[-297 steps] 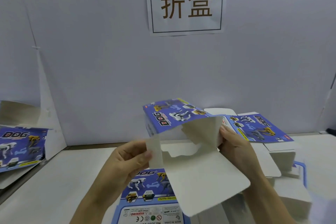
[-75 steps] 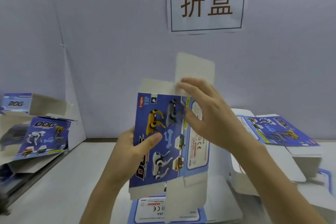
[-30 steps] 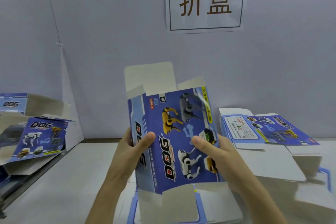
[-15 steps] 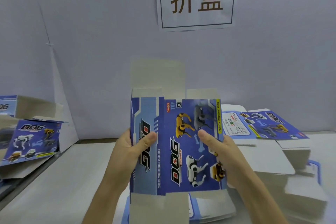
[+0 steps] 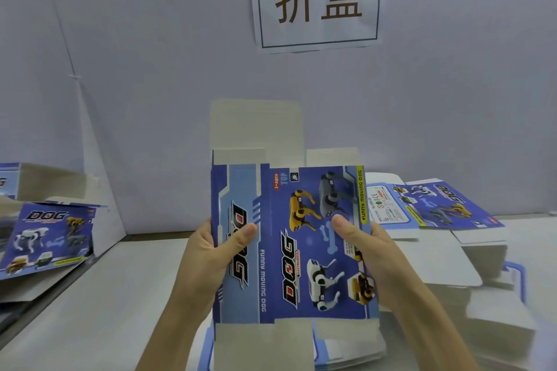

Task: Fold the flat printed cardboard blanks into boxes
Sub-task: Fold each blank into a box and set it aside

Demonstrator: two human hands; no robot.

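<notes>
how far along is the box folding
Looks done: blue printed cardboard boxes piled at far left. In hand: left hand and right hand grip one blue DOG-printed cardboard blank, end flaps unfolded. Left: those flaps, plus the stack of flat blanks at right.

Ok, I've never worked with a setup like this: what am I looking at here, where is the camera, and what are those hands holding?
There is no machine here: a person works with two bare hands. The single picture comes from a wide-angle camera worn on the head, looking forward and down. The left hand and right hand each grip one side edge of a blue printed blank, held upright, thumbs on its printed face. Its plain flaps at top and bottom are not yet folded in. On the white table, a stack of flat blanks lies to the right, and more printed pieces sit at the left. A paper sign hangs on the wall.
</notes>
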